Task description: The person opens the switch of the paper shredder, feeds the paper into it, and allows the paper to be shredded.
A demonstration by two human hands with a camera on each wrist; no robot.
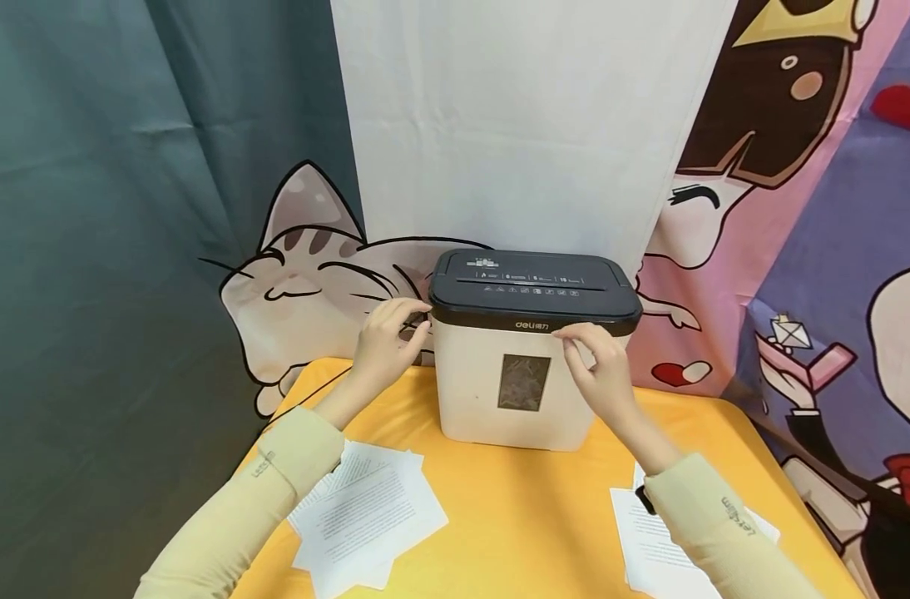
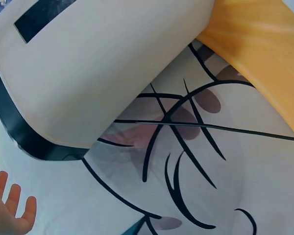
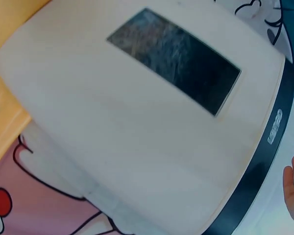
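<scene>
A paper shredder with a white bin (image 1: 466, 383) and a black top (image 1: 533, 291) stands upright on the table. My left hand (image 1: 388, 343) is beside the top's front left corner, with its fingers relaxed and nothing held. In front of the black rim, right of the gold lettering, is my right hand (image 1: 603, 366), also holding nothing. Loosely spread fingertips (image 2: 28, 208) show low in the left wrist view, apart from the rim. In the right wrist view, fingers (image 3: 289, 183) appear at the right edge near the lettered band (image 3: 272, 142). A dark window (image 1: 524, 383) is set in the bin's front.
Printed sheets (image 1: 368, 516) lie in a loose pile on the yellow tablecloth (image 1: 500, 516) at front left. More sheets (image 1: 645, 541) lie under the right forearm. A dark cord (image 1: 305, 395) runs left from behind the table. A cartoon-printed curtain (image 1: 530, 125) hangs behind.
</scene>
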